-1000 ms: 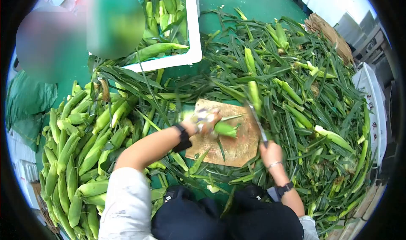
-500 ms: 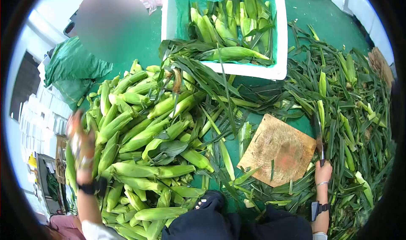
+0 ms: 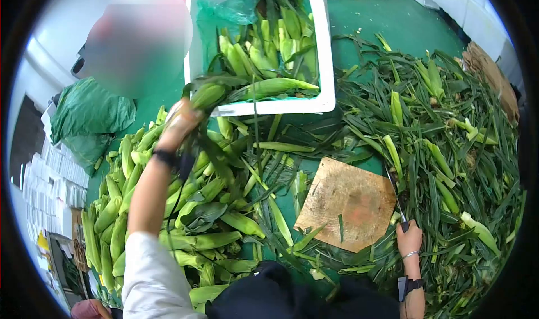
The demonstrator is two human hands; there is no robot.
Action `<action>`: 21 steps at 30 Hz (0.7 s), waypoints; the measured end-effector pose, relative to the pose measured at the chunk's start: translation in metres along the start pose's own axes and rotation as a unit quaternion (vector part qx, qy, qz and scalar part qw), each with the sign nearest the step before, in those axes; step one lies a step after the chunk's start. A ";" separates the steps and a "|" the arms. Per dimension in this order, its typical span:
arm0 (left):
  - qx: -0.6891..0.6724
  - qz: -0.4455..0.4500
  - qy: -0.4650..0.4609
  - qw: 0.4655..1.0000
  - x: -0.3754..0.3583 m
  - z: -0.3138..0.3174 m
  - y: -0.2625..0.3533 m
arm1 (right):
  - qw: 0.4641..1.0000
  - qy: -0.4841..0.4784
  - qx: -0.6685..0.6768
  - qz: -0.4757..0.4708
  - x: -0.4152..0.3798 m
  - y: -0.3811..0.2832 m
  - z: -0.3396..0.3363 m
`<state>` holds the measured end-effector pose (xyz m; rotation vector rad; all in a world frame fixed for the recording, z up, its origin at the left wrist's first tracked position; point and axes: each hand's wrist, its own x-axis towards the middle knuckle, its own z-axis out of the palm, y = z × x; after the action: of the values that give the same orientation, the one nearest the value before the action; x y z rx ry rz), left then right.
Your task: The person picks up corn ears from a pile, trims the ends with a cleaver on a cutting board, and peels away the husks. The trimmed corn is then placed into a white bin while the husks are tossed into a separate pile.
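My left hand (image 3: 182, 122) is closed round the end of a leafy ear of corn (image 3: 209, 95) at the near left corner of a white foam box (image 3: 327, 66). Ears in green husks stand and lie inside the box. A knife (image 3: 397, 198) is held by its dark handle in my right hand (image 3: 409, 237), its blade pointing away over the leaves. Left of the knife lies a square wooden board (image 3: 351, 204) with a worn, reddish middle. Below my left arm spreads a large pile of husked-in corn (image 3: 120, 218).
A heap of loose leaves and husks (image 3: 449, 167) covers the right side. Green plastic bags (image 3: 90, 114) lie at the left, near a blurred person. White foam boxes (image 3: 53, 178) are stacked at the far left. Brown sacking (image 3: 491, 80) sits at the upper right.
My left hand has moved from the left edge of the pile up and right to the box corner and taken hold of an ear. The view has shifted; my right hand still holds the knife.
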<state>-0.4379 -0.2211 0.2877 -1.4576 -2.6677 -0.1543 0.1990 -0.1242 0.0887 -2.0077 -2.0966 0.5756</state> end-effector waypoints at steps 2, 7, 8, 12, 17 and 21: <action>-0.256 -0.061 0.020 0.964 -0.080 -0.009 0.004 | 0.999 -0.002 0.040 -0.009 -0.003 0.003 -0.002; -0.210 0.083 -0.124 0.966 -0.207 -0.015 0.131 | 0.992 -0.013 0.120 -0.036 -0.005 -0.012 0.008; -0.231 0.112 -0.181 0.949 -0.205 0.021 0.142 | 0.988 -0.003 0.152 -0.039 -0.006 -0.018 0.012; -0.347 0.080 -0.355 0.864 -0.196 0.186 0.183 | 0.954 -0.029 0.298 -0.001 -0.016 -0.053 -0.010; -0.327 0.051 -0.387 0.861 -0.196 0.205 0.180 | 0.811 0.109 0.564 -0.113 -0.038 -0.119 -0.067; -0.304 0.049 -0.404 0.861 -0.190 0.171 0.189 | 0.957 0.034 0.280 -0.072 -0.048 -0.083 0.010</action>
<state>-0.1833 -0.2546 0.1010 -2.2482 -3.3717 -0.5222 0.1222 -0.1746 0.1190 -1.5199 -1.7563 0.9313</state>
